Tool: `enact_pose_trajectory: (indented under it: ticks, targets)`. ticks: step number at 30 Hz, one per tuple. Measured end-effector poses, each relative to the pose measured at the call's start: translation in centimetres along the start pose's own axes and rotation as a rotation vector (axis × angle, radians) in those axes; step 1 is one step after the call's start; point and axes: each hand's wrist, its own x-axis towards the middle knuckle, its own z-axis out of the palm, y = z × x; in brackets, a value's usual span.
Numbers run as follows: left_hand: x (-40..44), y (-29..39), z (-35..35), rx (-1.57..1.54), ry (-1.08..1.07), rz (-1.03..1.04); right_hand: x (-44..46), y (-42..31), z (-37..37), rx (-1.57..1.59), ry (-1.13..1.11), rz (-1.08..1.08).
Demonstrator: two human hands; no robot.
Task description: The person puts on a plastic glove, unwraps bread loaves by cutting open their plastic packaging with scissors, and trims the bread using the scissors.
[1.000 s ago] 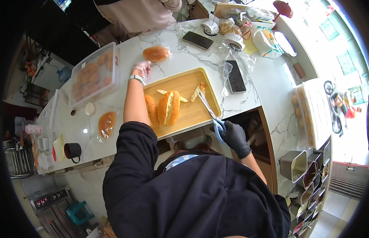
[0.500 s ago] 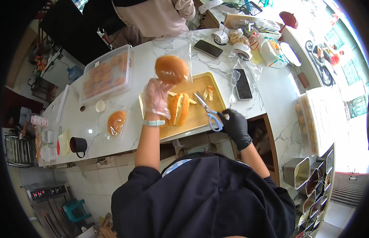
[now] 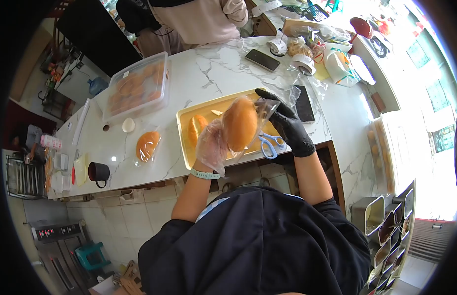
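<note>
Over the tray, my left hand [image 3: 212, 143], in a clear plastic glove, grips a glossy brown bread bun [image 3: 240, 124] in a clear plastic bag. My right hand [image 3: 289, 129], in a black glove, pinches the bag's loose end [image 3: 266, 109] to the right of the bun. Beneath them lies the yellow tray [image 3: 185, 156]. A split bun [image 3: 195, 129] rests at its left side, partly hidden by my left hand. Blue-handled scissors [image 3: 269, 147] lie at the tray's right edge, blades mostly hidden behind the bag.
Another bagged bun [image 3: 148, 146] lies left of the tray. Behind it stands a lidded plastic box of buns [image 3: 137, 88]. Two phones [image 3: 262, 59] and a dark mug [image 3: 98, 173] are on the marble counter [image 3: 199, 73]. A person [image 3: 199, 22] is across the counter.
My left hand has brought the bagged bun down and right over the tray. My right hand has left the scissors and moved up to the bag.
</note>
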Motion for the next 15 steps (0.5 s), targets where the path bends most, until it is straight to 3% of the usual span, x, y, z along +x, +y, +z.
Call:
enact_pose_trajectory:
  ticks: [6, 9, 12, 14, 15]
  targets:
    - [-2.1, 1.7, 1.1, -0.248, -0.031, -0.142, 0.5, -0.3, 1.6, -0.388, -0.035, -0.109]
    - [-3.7, 1.4, -1.3, -0.076, 0.068, 0.021, 1.3, 0.4, 3.8, -0.407, -0.024, -0.143]
    - [-7.3, 2.6, -1.0, 0.081, 0.027, 0.280, 1.4, 1.4, 6.9, -0.356, -0.046, -0.075]
    - [-10.1, 2.0, -5.6, 0.936, 0.349, 0.409, 1.7, 3.5, 8.3, -0.262, -0.144, -0.053]
    - [-11.5, 2.5, -5.9, 0.939, 0.409, 0.443, 1.9, 4.4, 9.3, -0.212, -0.192, -0.042]
